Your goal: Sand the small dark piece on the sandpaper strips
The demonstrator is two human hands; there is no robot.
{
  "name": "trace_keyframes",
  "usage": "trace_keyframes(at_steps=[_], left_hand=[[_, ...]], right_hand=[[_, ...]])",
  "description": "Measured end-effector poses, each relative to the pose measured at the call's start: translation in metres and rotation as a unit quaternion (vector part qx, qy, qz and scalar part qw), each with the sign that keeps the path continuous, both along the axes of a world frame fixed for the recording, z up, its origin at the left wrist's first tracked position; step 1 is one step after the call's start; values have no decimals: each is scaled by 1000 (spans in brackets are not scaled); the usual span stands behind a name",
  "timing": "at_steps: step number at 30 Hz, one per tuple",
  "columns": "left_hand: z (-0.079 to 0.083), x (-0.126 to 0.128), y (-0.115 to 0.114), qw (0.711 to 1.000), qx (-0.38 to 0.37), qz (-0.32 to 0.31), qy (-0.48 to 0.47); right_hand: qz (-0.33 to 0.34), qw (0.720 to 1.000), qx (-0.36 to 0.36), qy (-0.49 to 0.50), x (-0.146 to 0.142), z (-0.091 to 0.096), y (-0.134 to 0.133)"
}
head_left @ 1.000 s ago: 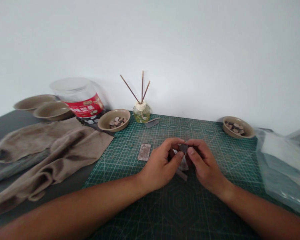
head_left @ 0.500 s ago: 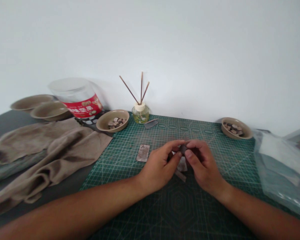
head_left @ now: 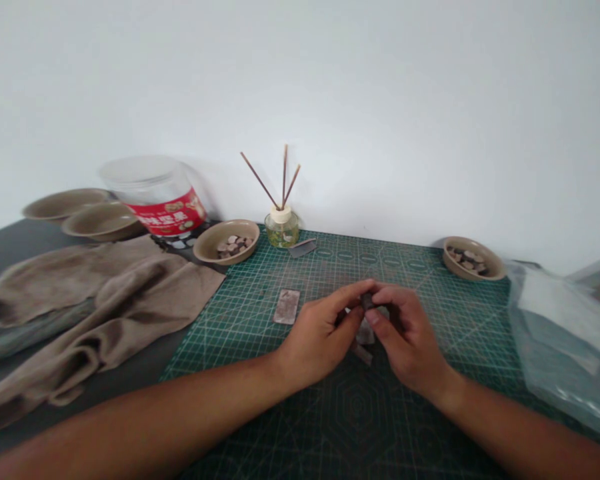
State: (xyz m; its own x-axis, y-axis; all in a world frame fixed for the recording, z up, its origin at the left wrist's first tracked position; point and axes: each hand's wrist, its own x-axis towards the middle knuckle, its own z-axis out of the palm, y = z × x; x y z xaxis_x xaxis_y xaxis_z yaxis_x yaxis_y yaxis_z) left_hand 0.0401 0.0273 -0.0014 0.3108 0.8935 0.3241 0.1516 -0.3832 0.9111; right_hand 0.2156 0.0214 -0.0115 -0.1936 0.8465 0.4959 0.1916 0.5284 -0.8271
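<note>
My left hand (head_left: 325, 330) and my right hand (head_left: 405, 333) meet over the green cutting mat (head_left: 290, 400), fingertips pinched together on a small dark piece (head_left: 367, 301). Both hands are closed around it, thumbs and forefingers touching it. Under the hands lie a small grey strip (head_left: 363, 352) and a pale scrap, partly hidden. A grey rectangular sanding piece (head_left: 287, 306) lies flat on the mat just left of my left hand.
A tan bowl (head_left: 227, 241) with several small pieces stands at the mat's back left, another (head_left: 473, 258) at the back right. A reed diffuser (head_left: 282, 225), a red-labelled jar (head_left: 157, 197), two empty bowls (head_left: 87, 213), a brown cloth (head_left: 80, 307) and plastic bags (head_left: 565, 333) surround the mat.
Both hands have dipped slightly toward the mat and the fingers have shifted a little on the small dark piece. Nothing else has moved.
</note>
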Motion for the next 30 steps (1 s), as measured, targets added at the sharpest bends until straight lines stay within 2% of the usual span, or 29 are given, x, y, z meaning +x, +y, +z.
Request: trace_keyframes(at_steps=[6, 17, 22, 26, 30], left_hand=[[4, -2, -3, 996, -49, -51, -48], [4, 3, -2, 976, -140, -70, -154], [3, 5, -1, 956, -186, -99, -203], [3, 6, 0, 949, -209, -103, -211], [5, 6, 1, 954, -209, -85, -195]], right_hand=[[-17, 999, 51, -4, -2, 4, 3], [-8, 999, 45, -5, -1, -1, 2], [12, 998, 54, 1, 0, -4, 3], [15, 998, 58, -5, 0, -2, 2], [12, 998, 61, -18, 0, -1, 3]])
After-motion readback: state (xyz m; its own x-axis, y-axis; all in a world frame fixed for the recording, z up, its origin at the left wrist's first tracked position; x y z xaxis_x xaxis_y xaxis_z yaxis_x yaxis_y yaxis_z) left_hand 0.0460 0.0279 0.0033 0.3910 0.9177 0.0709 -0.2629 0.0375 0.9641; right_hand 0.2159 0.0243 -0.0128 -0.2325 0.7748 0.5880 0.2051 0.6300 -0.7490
